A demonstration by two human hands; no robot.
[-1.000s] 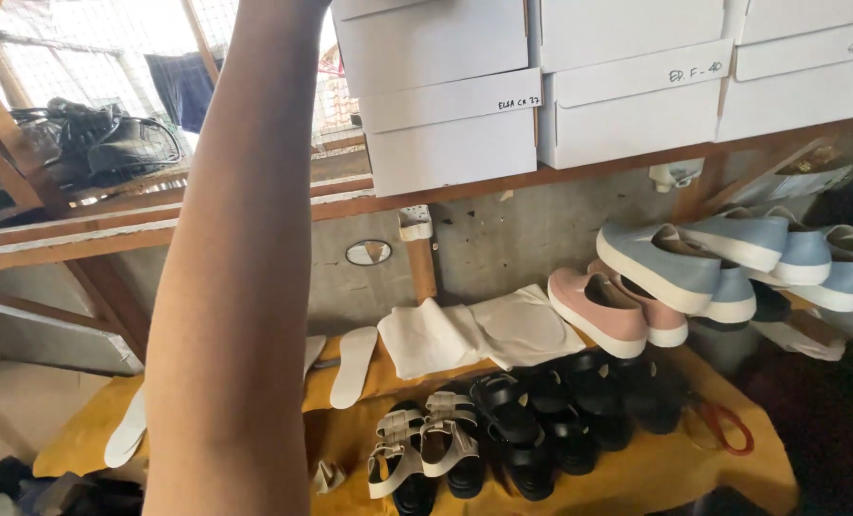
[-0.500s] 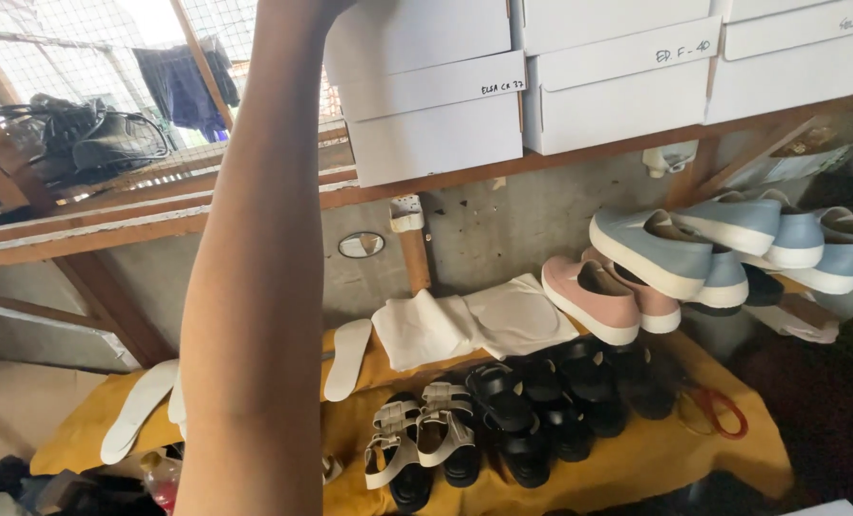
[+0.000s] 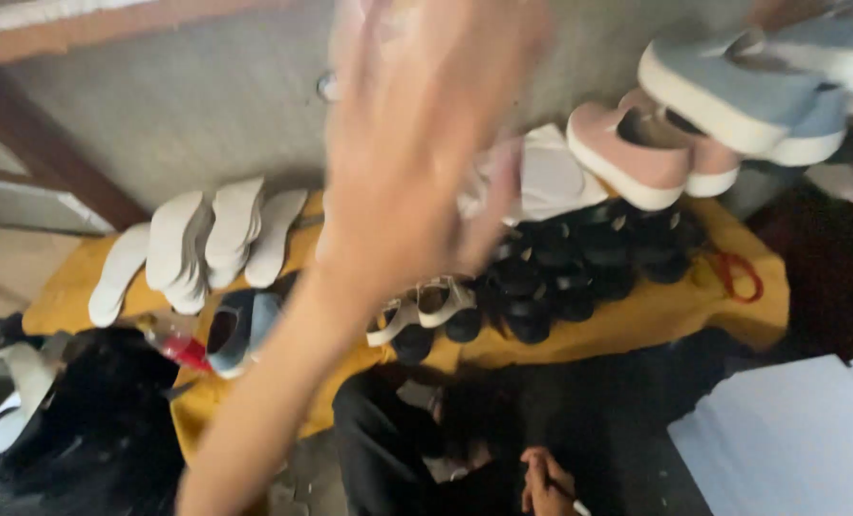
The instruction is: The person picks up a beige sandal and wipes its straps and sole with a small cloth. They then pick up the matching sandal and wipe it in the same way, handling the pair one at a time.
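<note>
At centre frame our blurred left hand (image 3: 426, 143) hangs spread open and empty above the black shoes (image 3: 579, 268) and white insoles (image 3: 202, 244) on the yellow cloth (image 3: 637, 325).

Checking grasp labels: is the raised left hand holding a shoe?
No, the left hand is blurred but spread open and empty, in front of the black shoes on the yellow cloth.

Blurred open left hand (image 3: 426, 143) (empty) above black shoes (image 3: 579, 268) on yellow cloth (image 3: 637, 330)
</note>
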